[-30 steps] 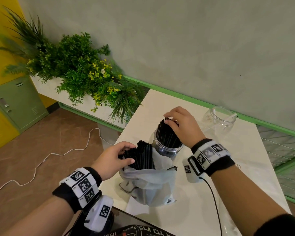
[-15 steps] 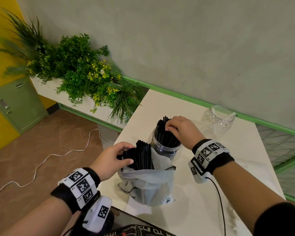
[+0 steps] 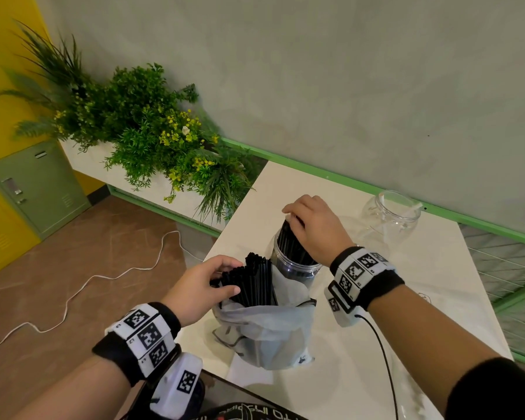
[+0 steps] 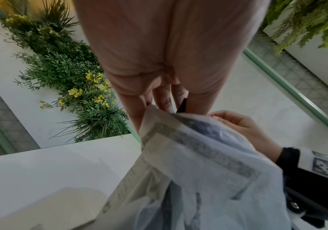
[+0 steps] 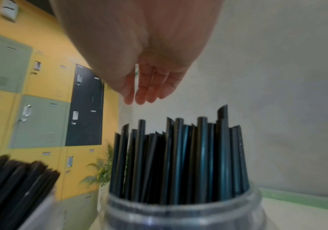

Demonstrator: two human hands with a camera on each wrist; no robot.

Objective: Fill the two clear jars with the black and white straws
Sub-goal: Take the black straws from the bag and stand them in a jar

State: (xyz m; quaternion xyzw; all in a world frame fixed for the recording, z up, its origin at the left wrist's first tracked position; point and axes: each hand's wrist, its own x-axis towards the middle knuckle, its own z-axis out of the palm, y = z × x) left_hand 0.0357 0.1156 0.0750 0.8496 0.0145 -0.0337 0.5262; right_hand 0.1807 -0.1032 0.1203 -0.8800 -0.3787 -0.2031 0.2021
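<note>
A clear jar (image 3: 296, 269) packed with black straws (image 5: 178, 155) stands mid-table. My right hand (image 3: 297, 219) hovers over the straw tops; in the right wrist view its fingers (image 5: 145, 93) hang relaxed just above them, holding nothing. In front of the jar sits a white bag (image 3: 264, 334) with a bundle of black straws (image 3: 252, 283) sticking out. My left hand (image 3: 234, 275) grips that bundle, thumb and fingers curled round it. An empty clear jar (image 3: 391, 216) stands at the back right by the wall. No white straws are in view.
The white table (image 3: 422, 298) ends at a green rail along the wall. A planter with green plants (image 3: 152, 131) stands off the table's left corner. A white cable (image 3: 103, 277) lies on the floor. A wire runs from my right wristband across the table.
My right hand has shifted slightly left over the straw tops in the jar. My left hand keeps its grip on the bundle in the bag.
</note>
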